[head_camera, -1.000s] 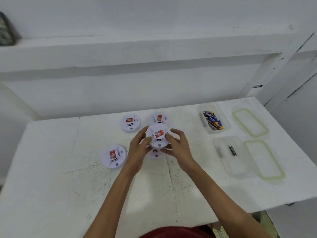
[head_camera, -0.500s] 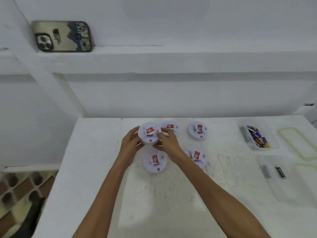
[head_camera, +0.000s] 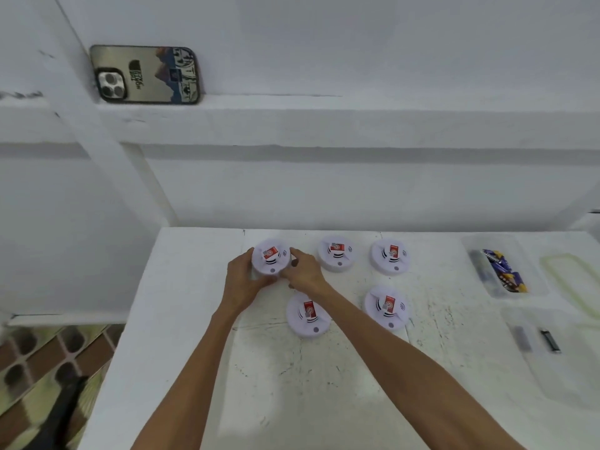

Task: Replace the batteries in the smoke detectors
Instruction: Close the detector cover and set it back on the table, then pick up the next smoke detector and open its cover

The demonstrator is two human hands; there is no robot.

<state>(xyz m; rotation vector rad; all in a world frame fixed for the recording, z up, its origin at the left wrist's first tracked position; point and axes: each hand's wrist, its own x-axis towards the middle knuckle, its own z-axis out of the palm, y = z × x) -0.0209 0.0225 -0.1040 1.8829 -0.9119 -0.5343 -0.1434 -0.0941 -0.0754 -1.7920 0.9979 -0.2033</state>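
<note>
Several round white smoke detectors with red labels lie on the white table (head_camera: 201,352). Both hands grip one detector (head_camera: 271,256) near the table's far left edge: my left hand (head_camera: 242,280) curls round its left side, my right hand (head_camera: 303,271) round its right side. I cannot tell whether it touches the table. Two more detectors (head_camera: 336,253) (head_camera: 389,256) sit in the back row, and two others (head_camera: 308,315) (head_camera: 386,306) lie nearer me. A clear tub (head_camera: 480,287) at the right holds several purple and yellow batteries (head_camera: 503,271).
A second clear tub (head_camera: 558,381) at the near right holds a single dark battery (head_camera: 550,341). A tub lid (head_camera: 568,280) lies at the far right. A phone (head_camera: 146,74) leans on the wall ledge above. The table's left edge drops to a tiled floor.
Both hands have carried the held detector from the middle of the table to the far left. My view has swung left and the phone came into sight.
</note>
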